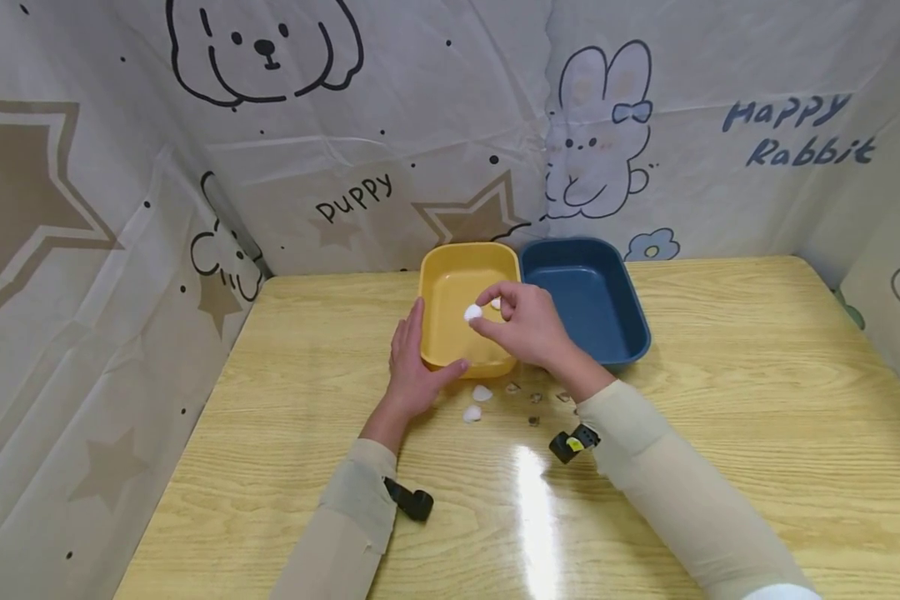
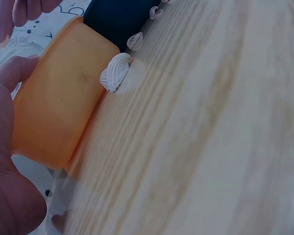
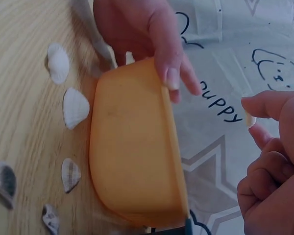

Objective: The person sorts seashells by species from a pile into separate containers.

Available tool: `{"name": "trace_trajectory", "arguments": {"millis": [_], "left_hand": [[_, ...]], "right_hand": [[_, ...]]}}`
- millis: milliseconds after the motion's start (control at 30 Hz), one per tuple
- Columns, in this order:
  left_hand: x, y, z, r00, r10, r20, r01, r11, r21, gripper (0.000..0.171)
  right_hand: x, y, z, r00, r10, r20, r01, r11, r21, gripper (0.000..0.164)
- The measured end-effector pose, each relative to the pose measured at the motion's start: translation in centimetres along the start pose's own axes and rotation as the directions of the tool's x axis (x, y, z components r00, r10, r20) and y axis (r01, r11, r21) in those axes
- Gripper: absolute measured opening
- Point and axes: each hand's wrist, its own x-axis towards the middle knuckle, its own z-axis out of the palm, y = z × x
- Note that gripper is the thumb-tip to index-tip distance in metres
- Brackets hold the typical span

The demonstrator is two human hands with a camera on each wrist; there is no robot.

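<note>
Over the yellow bin (image 1: 441,292), my right hand (image 1: 531,323) pinches a small white seashell (image 1: 473,312) between thumb and index finger. My left hand (image 1: 412,371) holds the bin's near left corner, fingers along the left wall and thumb at the front rim. Another pale shell (image 1: 497,303) shows inside the bin, partly covered by the right hand. Just in front of the bin lie a ribbed white shell (image 1: 482,392) and, nearer, a second white shell (image 1: 472,413). Right of them are several smaller dark-marked shells (image 3: 4,183) on the table.
A dark blue bin (image 1: 633,325) stands against the right side of the yellow one. Both sit on a wood-grain table (image 1: 285,417) near its back edge. Behind hangs a printed white cloth (image 1: 390,150), which also covers the left and right sides.
</note>
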Motion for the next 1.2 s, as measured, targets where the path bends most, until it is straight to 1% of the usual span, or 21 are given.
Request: {"name": "trace_trajectory", "arguments": {"millis": [200,400,633,767,1000,1200], "left_hand": [[0.1,0.0,0.0,1.000,-0.013,0.005,0.013,1.000,0.015,0.113],[0.2,-0.1,0.0,1.000,-0.003,0.003,0.003,1.000,0.023,0.113],[0.3,-0.2,0.1,1.000,-0.020,0.007,0.020,1.000,0.023,0.114],[0.2,-0.3,0.1,1.000,-0.013,0.004,0.013,1.000,0.029,0.114],[0.2,-0.2,0.0,1.000,0.008,-0.007,-0.008,1.000,0.007,0.113],[0.1,-0.1,0.0,1.000,-0.008,-0.008,0.008,1.000,0.009,0.114]], "right_hand": [[0.9,0.5,0.3,0.998,0.052,-0.024,-0.052,0.999,-0.005,0.024],[1.9,1.1,0.4,0.997,0.064,-0.034,-0.065,0.998,-0.026,0.026],[3.1,1.5,0.7,0.995,0.077,-0.064,-0.078,0.997,-0.025,0.028],[3.7,1.9,1.0,0.992,0.112,-0.066,-0.114,0.993,-0.030,0.028],[4.3,2.7,1.3,0.990,0.110,-0.086,-0.113,0.993,-0.036,0.027],[4.6,3.2,1.5,0.982,0.170,-0.082,-0.171,0.985,-0.017,0.028]]}}
